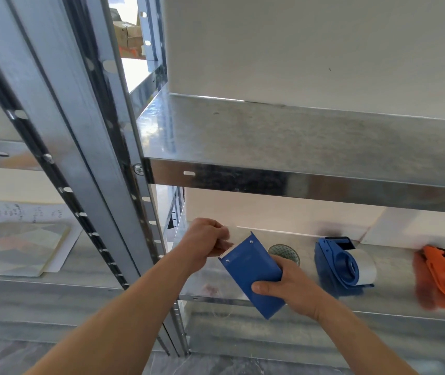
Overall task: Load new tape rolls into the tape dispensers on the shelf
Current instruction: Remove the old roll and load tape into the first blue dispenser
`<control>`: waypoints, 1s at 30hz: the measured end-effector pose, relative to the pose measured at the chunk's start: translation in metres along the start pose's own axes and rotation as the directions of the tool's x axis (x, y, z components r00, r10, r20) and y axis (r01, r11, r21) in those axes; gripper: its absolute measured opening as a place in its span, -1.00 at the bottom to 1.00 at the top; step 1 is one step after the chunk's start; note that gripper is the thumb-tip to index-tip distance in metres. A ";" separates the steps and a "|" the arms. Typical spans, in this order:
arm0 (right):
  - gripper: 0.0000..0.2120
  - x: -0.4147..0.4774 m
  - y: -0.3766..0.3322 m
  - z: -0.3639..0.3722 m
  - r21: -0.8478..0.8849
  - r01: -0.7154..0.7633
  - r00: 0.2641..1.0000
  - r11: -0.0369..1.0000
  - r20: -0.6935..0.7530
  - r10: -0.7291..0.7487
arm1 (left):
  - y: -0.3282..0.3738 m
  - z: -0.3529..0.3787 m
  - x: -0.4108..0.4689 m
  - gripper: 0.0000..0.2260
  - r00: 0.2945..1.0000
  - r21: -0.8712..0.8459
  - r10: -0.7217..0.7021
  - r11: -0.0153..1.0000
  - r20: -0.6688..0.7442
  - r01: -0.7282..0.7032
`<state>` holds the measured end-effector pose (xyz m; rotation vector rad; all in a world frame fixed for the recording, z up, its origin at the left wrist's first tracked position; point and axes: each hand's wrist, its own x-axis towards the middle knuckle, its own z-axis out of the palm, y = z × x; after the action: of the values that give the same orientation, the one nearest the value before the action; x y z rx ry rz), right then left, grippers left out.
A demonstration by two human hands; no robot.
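Handwritten notes (13, 215), unreadable, lie far left. The left hand (206, 236) curls its fingers, pinching a tape end (228, 231) at the blue dispenser (253, 272)'s toothed edge. The right hand (294, 288) grips it over the shelf (391, 299). Further right stand a loaded dispenser (343, 263) and an orange dispenser (443, 274).

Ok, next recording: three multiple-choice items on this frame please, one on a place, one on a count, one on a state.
1. Where does the orange dispenser lie?
A) upper shelf B) lower shelf, far right C) floor
2. How many blue dispensers show?
A) one B) two C) three
3. What is the right hand doing?
A) hanging open B) pressing flat on the shelf C) gripping a blue dispenser

Answers:
1 B: it lies at the right end of the lower shelf.
2 B: there is one held blue dispenser and one loaded blue dispenser on the shelf.
3 C: its thumb and fingers wrap the held one.
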<state>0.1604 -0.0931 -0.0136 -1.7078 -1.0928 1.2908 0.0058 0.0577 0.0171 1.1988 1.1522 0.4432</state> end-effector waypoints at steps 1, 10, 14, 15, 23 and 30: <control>-0.42 0.001 -0.002 0.000 -0.002 -0.011 1.000 1.000 0.002 0.011 | 0.000 0.002 0.002 -0.87 1.000 0.000 -0.002 1.000 -0.018 0.002; -0.60 0.002 -0.012 0.000 0.034 -0.076 0.997 0.997 -0.009 0.076 | 0.002 0.004 0.006 -0.84 0.997 0.070 0.024 0.997 -0.071 -0.019; -0.49 0.002 -0.013 0.001 0.024 -0.071 0.997 0.997 -0.027 0.072 | 0.002 0.002 0.006 -0.82 0.997 0.076 0.022 0.997 -0.071 -0.017; -0.52 0.003 -0.012 0.002 0.020 -0.075 0.997 0.997 -0.028 0.075 | 0.002 0.002 0.006 -0.83 0.997 0.078 0.023 0.997 -0.073 -0.017; -0.65 0.005 -0.012 0.003 -0.010 -0.101 0.994 0.995 -0.043 0.101 | 0.003 0.003 0.005 -0.83 0.995 0.075 0.031 0.997 -0.100 -0.024; -0.53 0.004 -0.013 0.005 0.007 -0.092 0.995 0.996 -0.045 0.092 | 0.004 0.003 0.005 -0.83 0.994 0.093 0.042 0.995 -0.100 -0.032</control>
<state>0.1534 -0.0845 -0.0047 -1.7938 -0.9943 1.3035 0.0114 0.0612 0.0179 1.2902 1.2506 0.4891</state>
